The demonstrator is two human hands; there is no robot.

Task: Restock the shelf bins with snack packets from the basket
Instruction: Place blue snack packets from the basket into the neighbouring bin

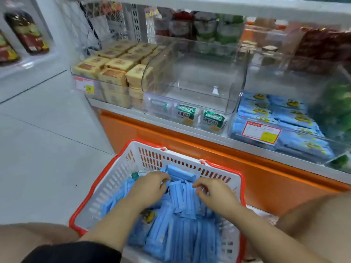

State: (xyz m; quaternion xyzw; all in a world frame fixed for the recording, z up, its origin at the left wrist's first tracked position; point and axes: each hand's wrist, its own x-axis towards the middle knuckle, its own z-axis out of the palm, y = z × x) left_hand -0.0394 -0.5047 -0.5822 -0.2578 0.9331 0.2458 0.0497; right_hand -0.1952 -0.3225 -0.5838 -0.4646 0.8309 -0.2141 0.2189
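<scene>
Head view: left grip (150,188) and right grip (214,194) side by side, low inside the red-rimmed basket (152,150). Fingers of each curled down onto the upper ends of the blue packets (182,224) standing packed beneath them. Neither grip spread flat nor balled tight: half-closed, pinching at wrappers, with nothing lifted clear of the pile yet. Impossible to tell how many packets in either hold.

Ahead of and above both grips, past the basket's far wall, the grey shelf (190,134) with its row of clear bins. Up and to the right of the right grip, the blue bin (281,118), stocked with wrappers matching those in hand, behind a red-bordered price label (261,132). Straight ahead of the grips, the middle bin (195,82), almost bare, with only a few green packets (186,112) lying along its front. Up and to the left of the left grip, yellow packets (114,71) stacked high.

Judged well short of finished. Basket heaped with blue stock under and behind the grips, none of it on its way to the shelf. Likely many more loads to carry up and rightward to the blue bin, apparently with room left above its front rows. Nothing plainly green among the packets in reach, so the middle bin's refill looking doubtful from this load.
</scene>
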